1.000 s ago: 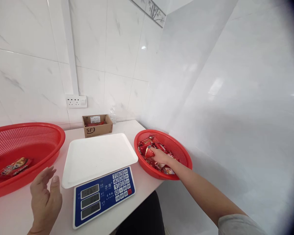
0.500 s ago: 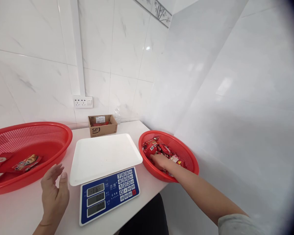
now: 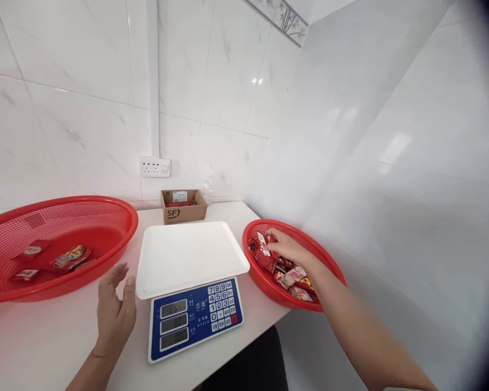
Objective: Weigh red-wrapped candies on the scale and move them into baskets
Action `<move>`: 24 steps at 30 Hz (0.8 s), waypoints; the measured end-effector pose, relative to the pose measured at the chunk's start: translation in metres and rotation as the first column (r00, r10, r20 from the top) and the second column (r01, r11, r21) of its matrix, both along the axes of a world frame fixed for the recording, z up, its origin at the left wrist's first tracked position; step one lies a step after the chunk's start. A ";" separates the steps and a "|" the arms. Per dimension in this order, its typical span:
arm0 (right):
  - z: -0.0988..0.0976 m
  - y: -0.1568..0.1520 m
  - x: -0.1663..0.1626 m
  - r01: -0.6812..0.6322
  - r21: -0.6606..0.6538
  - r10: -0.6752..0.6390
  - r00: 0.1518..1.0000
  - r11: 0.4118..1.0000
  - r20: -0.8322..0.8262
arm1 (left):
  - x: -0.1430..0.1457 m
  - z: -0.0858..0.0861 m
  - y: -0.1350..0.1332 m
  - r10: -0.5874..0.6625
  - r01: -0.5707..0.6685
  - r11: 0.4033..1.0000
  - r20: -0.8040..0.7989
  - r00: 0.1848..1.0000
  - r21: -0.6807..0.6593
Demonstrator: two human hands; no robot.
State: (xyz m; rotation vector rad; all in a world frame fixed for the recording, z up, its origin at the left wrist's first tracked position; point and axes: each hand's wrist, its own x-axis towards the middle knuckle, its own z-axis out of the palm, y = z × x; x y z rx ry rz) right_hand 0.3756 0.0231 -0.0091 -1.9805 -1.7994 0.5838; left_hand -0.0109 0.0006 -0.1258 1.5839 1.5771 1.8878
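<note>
For a clean pick, pinch the white-and-red packet (image 3: 263,245) by its edge with your right hand (image 3: 287,245) and ease it clear of the other packets (image 3: 292,277) at 6 o'clock, which look likely to slide or snag. It lies at 9 o'clock of that hand, right by the fingertips and inside the basket (image 3: 263,281) at 3 o'clock of the scale (image 3: 195,320); those fingers are curled partly closed, though I cannot tell whether they grip it. Your left hand (image 3: 116,307), at 9 o'clock of the scale, stands half-open, thumb apart, holding nothing.
</note>
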 end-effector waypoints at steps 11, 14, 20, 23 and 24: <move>-0.007 0.023 -0.149 -0.369 0.016 0.365 0.912 0.929 -0.185 | -0.003 -0.006 0.002 -0.029 0.029 0.999 0.001 1.000 -0.020; -0.012 0.025 -0.162 -0.387 0.050 0.389 0.904 0.921 -0.178 | -0.003 -0.004 0.001 -0.029 0.030 0.998 0.015 0.999 -0.050; -0.022 0.028 -0.158 -0.283 0.091 0.295 0.938 0.955 -0.180 | -0.002 -0.003 -0.002 -0.057 0.057 0.998 -0.001 0.998 -0.040; -0.027 0.028 -0.156 -0.240 0.114 0.260 0.940 0.964 -0.220 | -0.001 -0.003 -0.004 -0.058 0.058 0.998 -0.011 0.998 -0.040; -0.028 0.028 -0.156 -0.228 0.124 0.252 0.938 0.966 -0.238 | -0.001 -0.002 -0.004 -0.055 0.055 0.998 -0.011 0.998 -0.044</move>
